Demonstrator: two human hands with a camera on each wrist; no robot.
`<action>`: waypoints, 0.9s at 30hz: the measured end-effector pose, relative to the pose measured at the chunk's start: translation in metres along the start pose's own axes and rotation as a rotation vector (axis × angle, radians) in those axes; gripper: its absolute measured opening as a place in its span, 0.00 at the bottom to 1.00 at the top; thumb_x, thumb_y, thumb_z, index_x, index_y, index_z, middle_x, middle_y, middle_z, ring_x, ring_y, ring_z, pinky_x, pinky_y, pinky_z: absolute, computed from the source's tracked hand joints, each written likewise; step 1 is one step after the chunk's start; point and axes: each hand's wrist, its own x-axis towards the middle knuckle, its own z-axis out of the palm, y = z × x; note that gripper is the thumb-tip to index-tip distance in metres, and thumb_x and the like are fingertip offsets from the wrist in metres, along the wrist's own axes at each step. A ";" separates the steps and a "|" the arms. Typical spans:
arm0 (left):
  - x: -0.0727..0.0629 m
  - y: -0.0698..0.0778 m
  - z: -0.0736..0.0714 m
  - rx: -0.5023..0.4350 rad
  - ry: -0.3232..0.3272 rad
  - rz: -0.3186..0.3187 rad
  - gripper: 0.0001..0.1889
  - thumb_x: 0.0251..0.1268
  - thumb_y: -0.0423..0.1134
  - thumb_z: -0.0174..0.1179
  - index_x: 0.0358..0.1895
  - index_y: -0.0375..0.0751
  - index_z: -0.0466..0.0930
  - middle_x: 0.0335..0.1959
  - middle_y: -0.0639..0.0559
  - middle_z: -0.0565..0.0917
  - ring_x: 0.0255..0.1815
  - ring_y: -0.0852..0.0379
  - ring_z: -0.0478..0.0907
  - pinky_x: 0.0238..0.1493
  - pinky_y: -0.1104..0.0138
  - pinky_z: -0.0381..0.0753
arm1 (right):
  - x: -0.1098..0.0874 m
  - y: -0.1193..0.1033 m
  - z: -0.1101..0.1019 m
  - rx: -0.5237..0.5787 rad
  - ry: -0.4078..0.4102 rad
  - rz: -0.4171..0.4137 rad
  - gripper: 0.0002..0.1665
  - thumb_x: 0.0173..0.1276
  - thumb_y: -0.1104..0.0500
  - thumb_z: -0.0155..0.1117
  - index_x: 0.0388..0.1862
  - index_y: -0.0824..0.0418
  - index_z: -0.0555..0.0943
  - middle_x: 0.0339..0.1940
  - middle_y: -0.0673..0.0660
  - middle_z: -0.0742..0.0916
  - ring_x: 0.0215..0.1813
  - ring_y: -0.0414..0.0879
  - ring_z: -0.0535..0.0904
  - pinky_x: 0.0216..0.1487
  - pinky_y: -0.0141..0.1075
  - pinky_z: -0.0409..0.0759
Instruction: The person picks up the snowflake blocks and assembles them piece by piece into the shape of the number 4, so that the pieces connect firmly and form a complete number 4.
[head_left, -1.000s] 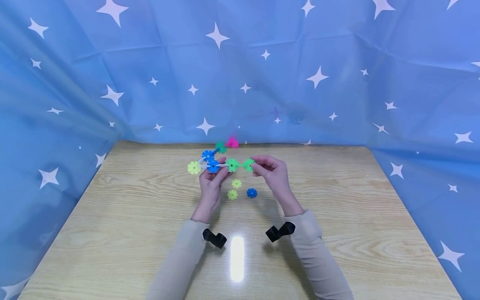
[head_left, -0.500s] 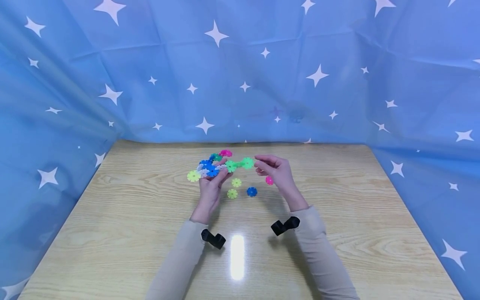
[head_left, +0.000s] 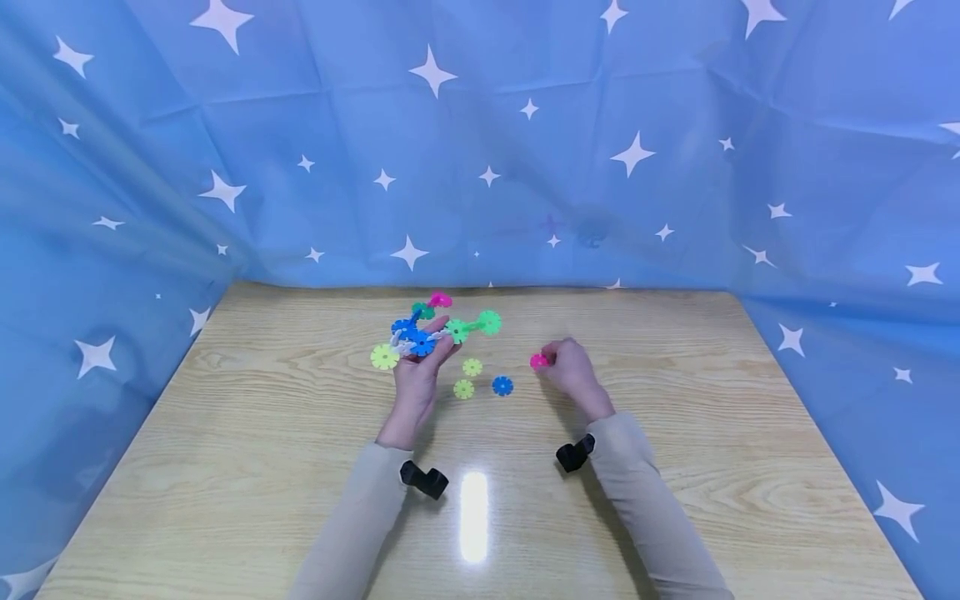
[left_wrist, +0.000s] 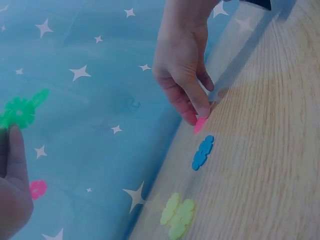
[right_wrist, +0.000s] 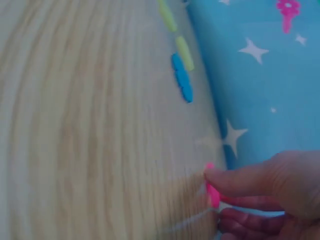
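Note:
In the head view my left hand (head_left: 416, 385) holds up a chain of interlocking snowflake discs. It runs from a yellow-green disc (head_left: 385, 357) through white and blue discs (head_left: 422, 343) to bright green ones (head_left: 489, 322). Another branch ends in a dark green disc and a pink disc (head_left: 440, 300). Down at the table, my right hand (head_left: 574, 372) pinches a loose pink snowflake disc (head_left: 537, 362). The right wrist view has the thumb on one face of that pink disc (right_wrist: 213, 194), with fingers behind it, partly hidden.
Two loose yellow-green discs (head_left: 463, 389) and a blue disc (head_left: 502, 386) lie on the wooden table (head_left: 225, 467) between the hands. A blue star-patterned cloth (head_left: 480, 133) hangs behind the table and at both sides.
My right hand has let go of the bright green end of the chain and moved right and down to the loose pink disc. The chain has tilted a little in my left hand.

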 end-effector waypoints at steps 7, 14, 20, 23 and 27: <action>0.000 0.000 0.001 0.051 0.003 0.019 0.13 0.59 0.23 0.59 0.46 0.36 0.80 0.52 0.44 0.81 0.42 0.57 0.82 0.51 0.61 0.81 | 0.005 -0.003 -0.007 -0.093 -0.054 0.025 0.08 0.55 0.66 0.68 0.31 0.70 0.79 0.32 0.61 0.81 0.34 0.51 0.74 0.37 0.41 0.79; -0.001 -0.001 0.006 0.036 0.044 0.010 0.20 0.60 0.24 0.59 0.57 0.27 0.71 0.54 0.41 0.80 0.43 0.58 0.82 0.51 0.61 0.81 | 0.001 -0.002 -0.010 -0.049 -0.065 0.020 0.10 0.54 0.66 0.69 0.29 0.68 0.76 0.30 0.60 0.81 0.32 0.50 0.74 0.32 0.39 0.77; -0.001 -0.002 0.009 0.026 0.056 0.028 0.18 0.60 0.25 0.60 0.54 0.28 0.74 0.49 0.47 0.83 0.42 0.57 0.83 0.50 0.60 0.82 | -0.013 -0.003 -0.004 0.095 0.001 0.005 0.07 0.58 0.69 0.65 0.36 0.70 0.79 0.30 0.59 0.82 0.32 0.48 0.76 0.31 0.35 0.77; 0.000 -0.003 0.009 0.033 0.065 0.044 0.15 0.59 0.27 0.62 0.50 0.32 0.78 0.48 0.48 0.84 0.41 0.57 0.83 0.49 0.60 0.82 | -0.024 -0.011 -0.002 0.174 0.068 -0.033 0.06 0.59 0.69 0.64 0.37 0.69 0.82 0.28 0.59 0.83 0.30 0.46 0.76 0.27 0.31 0.75; 0.000 -0.004 0.008 0.046 0.070 0.061 0.16 0.59 0.27 0.62 0.51 0.30 0.76 0.47 0.50 0.84 0.40 0.58 0.83 0.48 0.60 0.82 | -0.038 -0.031 -0.003 0.296 0.148 -0.083 0.06 0.59 0.69 0.65 0.36 0.70 0.83 0.27 0.59 0.85 0.27 0.44 0.78 0.25 0.29 0.77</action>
